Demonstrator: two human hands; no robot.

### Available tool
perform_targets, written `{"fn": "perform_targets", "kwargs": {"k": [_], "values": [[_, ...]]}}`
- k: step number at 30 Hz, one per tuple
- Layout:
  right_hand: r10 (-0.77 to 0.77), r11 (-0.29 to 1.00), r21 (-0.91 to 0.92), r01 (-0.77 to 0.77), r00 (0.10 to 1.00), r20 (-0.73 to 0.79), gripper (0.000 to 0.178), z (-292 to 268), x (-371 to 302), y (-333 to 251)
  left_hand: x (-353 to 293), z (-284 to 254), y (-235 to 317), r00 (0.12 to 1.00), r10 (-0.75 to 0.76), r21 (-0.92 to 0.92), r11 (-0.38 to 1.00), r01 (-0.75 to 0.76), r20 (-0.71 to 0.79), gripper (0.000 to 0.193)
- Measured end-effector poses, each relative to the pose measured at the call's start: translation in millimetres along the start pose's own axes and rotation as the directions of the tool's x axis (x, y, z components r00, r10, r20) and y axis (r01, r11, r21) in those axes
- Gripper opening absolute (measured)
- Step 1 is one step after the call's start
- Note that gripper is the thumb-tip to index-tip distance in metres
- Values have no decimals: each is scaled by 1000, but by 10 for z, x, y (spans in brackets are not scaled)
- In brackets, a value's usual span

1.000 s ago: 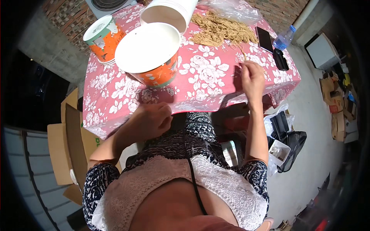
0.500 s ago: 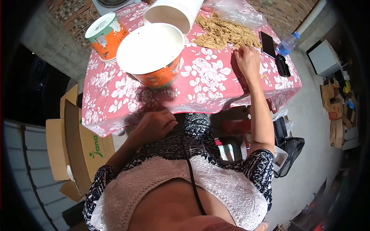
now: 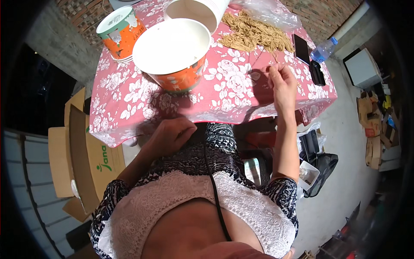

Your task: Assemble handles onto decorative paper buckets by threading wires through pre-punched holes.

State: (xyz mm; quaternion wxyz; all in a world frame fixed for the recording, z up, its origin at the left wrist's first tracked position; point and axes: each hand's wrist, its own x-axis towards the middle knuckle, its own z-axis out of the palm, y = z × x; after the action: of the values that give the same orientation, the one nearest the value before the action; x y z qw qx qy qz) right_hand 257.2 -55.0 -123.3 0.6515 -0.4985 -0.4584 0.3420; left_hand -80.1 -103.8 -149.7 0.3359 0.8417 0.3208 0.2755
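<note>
A loose pile of thin tan strands (image 3: 254, 34), like string or cord, lies on the far right part of the table. Just nearer than the pile, my right hand (image 3: 283, 82) is raised over the cloth with thumb and fingertips pinched together. One thin strand seems to run from the pile's edge down to this pinch. At the table's front edge, low over my lap, my left hand (image 3: 174, 134) is closed with its fingers curled together; whatever it holds, if anything, is hidden. A large orange paper tub (image 3: 179, 79) with a white inside stands beyond it.
A smaller orange tub (image 3: 124, 41) with a green rim and a white bucket on its side (image 3: 205, 11) sit farther back. Right of the strands are a clear plastic bag (image 3: 276, 15), phone (image 3: 301, 48), black case (image 3: 317, 73) and bottle (image 3: 324, 49). An open cardboard box (image 3: 97, 149) stands at left.
My right hand has drawn back from the pile toward me, with its pinch closed. The left hand has shifted slightly, its fingers still curled.
</note>
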Motion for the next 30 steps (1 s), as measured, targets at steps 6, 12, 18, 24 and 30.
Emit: {"fn": "perform_targets", "kwargs": {"k": [6, 12, 18, 24, 30], "values": [[75, 931, 349, -108, 992, 107, 12, 264, -580, -92, 385, 29, 282, 998, 2, -150, 989, -12, -67, 29], [141, 831, 506, -230, 968, 208, 15, 525, -896, -162, 703, 366, 552, 992, -119, -641, 764, 72, -31, 42], [80, 802, 581, -143, 988, 132, 13, 404, -876, -149, 632, 352, 394, 923, -328, -638, 672, 376, 200, 11], [34, 838, 546, -20, 999, -15, 13, 146, -773, -23, 298, 55, 236, 897, -428, -455, 781, 428, 109, 11], [29, 985, 173, -16, 997, -72, 15, 187, -707, 53, 171, -57, 308, 884, -467, -432, 793, 430, 23, 9]]}}
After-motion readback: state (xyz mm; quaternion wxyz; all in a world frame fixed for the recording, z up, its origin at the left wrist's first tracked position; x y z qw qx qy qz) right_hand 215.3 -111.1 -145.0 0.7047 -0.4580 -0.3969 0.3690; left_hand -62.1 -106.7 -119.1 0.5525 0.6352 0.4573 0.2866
